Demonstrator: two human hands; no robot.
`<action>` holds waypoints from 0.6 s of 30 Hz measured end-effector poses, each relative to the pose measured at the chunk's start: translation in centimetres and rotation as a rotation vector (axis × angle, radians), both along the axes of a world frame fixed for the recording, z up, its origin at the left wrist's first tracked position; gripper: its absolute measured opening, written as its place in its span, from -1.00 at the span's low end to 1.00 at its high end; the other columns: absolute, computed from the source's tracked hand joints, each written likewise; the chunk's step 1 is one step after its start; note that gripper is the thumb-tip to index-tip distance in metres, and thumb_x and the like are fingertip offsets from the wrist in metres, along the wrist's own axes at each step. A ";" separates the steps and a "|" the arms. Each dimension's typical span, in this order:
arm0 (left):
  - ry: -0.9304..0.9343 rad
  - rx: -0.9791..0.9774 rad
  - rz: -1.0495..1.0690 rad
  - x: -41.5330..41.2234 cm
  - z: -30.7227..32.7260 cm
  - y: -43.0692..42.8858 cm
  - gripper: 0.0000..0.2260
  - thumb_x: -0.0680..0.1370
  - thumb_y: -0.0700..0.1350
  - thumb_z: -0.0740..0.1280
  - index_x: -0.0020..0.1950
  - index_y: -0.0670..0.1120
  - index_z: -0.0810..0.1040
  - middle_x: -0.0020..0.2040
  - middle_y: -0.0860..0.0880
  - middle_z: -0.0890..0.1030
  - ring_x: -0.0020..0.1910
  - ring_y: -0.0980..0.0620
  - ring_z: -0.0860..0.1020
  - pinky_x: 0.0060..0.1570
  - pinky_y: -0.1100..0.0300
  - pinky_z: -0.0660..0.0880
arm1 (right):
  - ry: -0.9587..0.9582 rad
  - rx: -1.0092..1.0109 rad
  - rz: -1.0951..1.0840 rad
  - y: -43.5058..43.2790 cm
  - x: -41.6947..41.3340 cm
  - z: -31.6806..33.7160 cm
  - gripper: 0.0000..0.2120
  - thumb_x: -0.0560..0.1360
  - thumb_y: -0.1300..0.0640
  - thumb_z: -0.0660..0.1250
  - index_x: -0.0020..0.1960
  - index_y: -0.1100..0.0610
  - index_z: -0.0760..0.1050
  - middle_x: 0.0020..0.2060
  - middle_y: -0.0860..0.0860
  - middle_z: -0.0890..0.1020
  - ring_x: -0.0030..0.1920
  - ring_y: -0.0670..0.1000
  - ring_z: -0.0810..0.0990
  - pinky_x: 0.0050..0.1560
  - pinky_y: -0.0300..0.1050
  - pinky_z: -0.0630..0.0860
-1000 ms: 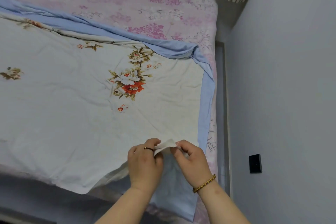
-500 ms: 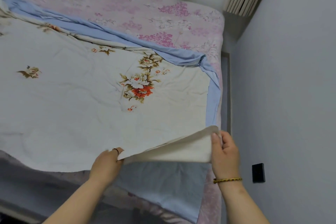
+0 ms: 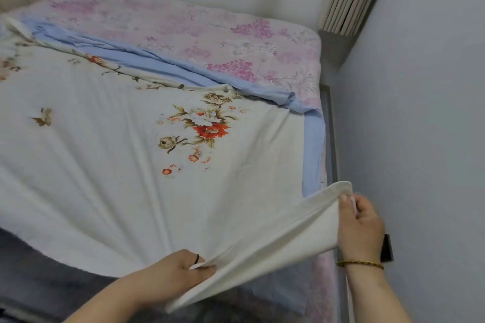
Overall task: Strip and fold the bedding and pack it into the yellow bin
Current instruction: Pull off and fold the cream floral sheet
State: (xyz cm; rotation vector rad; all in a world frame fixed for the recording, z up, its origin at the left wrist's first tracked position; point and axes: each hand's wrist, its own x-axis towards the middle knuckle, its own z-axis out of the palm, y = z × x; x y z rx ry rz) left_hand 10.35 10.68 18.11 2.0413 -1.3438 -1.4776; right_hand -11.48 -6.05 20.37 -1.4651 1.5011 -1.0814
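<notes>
While the left hand (image 3: 173, 278) pinches the near edge of the white floral sheet (image 3: 118, 165) at the lower centre of the frame, the right hand (image 3: 360, 225) grips its raised corner at the lower right, fingers curled round the cloth. The sheet spreads across the frame's left and centre, lying on a blue sheet (image 3: 312, 144) over a pink floral bed cover (image 3: 210, 34).

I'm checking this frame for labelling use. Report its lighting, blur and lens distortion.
Head view: soft, even light, no glare on the floral sheet; dim shade beneath its lifted edge. Head view: slightly soft, though left hand and right hand read clearly. Head view: wide-angle distortion tilts the right wall.
</notes>
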 end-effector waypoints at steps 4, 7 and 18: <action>0.033 -0.024 0.146 0.5 -0.4 -1.2 -0.56 0.42 0.22 0.21 -0.56 0.01 0.24 -0.55 0.11 0.21 -0.48 0.21 0.18 -0.38 0.32 0.13 | 0.007 0.150 -0.009 -0.9 1.4 -2.3 -0.73 0.56 0.23 0.18 -0.32 0.17 0.37 -0.40 0.04 0.41 -0.32 0.01 0.35 -0.34 -0.17 0.27; 0.056 -0.089 0.221 1.3 -0.8 -4.5 -0.49 0.58 -0.09 0.22 -0.59 -0.02 0.24 -0.59 0.10 0.18 -0.55 0.18 0.16 -0.46 0.34 0.11 | 0.032 0.274 0.002 -3.7 1.9 -4.6 -0.78 0.57 0.23 0.16 -0.23 0.26 0.39 -0.35 0.12 0.41 -0.28 0.06 0.34 -0.32 -0.13 0.22; -0.218 -0.190 0.321 5.9 -5.0 -16.1 -0.74 0.56 -0.16 0.24 -0.30 0.10 0.44 -0.31 0.14 0.52 -0.28 0.24 0.44 -0.33 0.41 0.29 | 0.177 0.655 0.113 -13.2 5.0 -13.3 -0.74 0.58 0.25 0.14 -0.27 0.26 0.42 -0.32 0.12 0.49 -0.23 0.08 0.44 -0.26 -0.17 0.32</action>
